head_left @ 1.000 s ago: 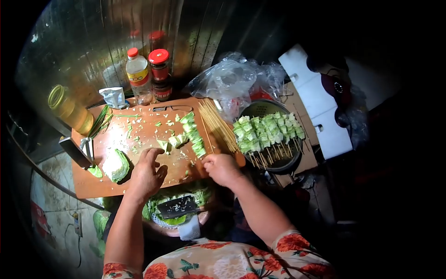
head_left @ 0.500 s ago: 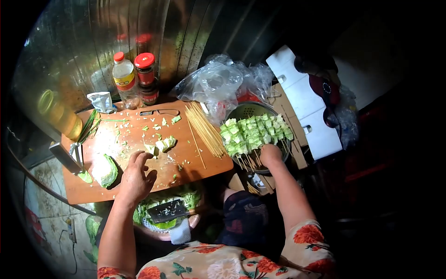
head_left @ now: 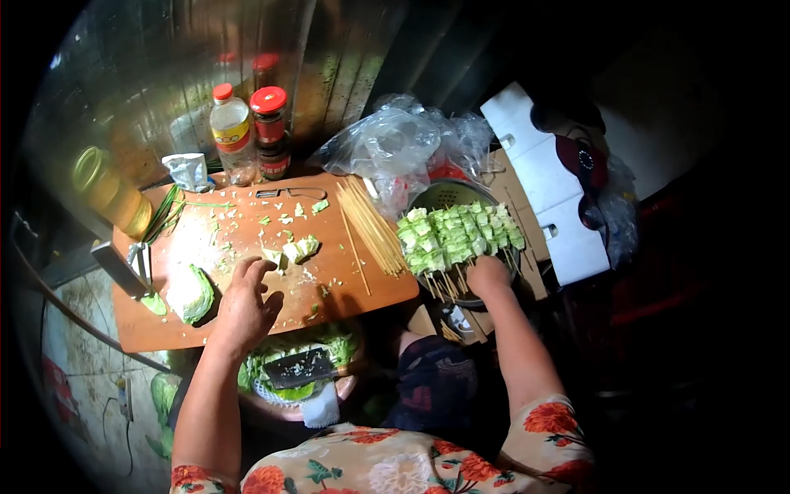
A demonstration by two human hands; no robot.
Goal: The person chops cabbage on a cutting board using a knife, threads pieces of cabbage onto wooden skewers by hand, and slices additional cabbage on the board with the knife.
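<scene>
L hand (head_left: 245,305) loosely spread above cutting board (head_left: 383,292), nr cabbage pcs (head_left: 301,249). R hand (head_left: 490,278) curled at stick ends of cabbage skewers (head_left: 461,235) in dark bowl (head_left: 448,195); can't tell if gripping.

My beige short-sleeved shirt with red flowers (head_left: 374,465): matt cloth. Before me, orange-brown rectangular board (head_left: 329,247): wood-like, smooth, glossy where lit. Slim pale sticks (head_left: 374,229): matt wood. Clear crumpled bags (head_left: 387,142): thin shiny plastic. Silvery ribbed wall (head_left: 329,49): smudged reflective metal. Dark rectangular cleaver blade (head_left: 298,370): dull metal. White folded rag (head_left: 321,407): rough cloth.
</scene>
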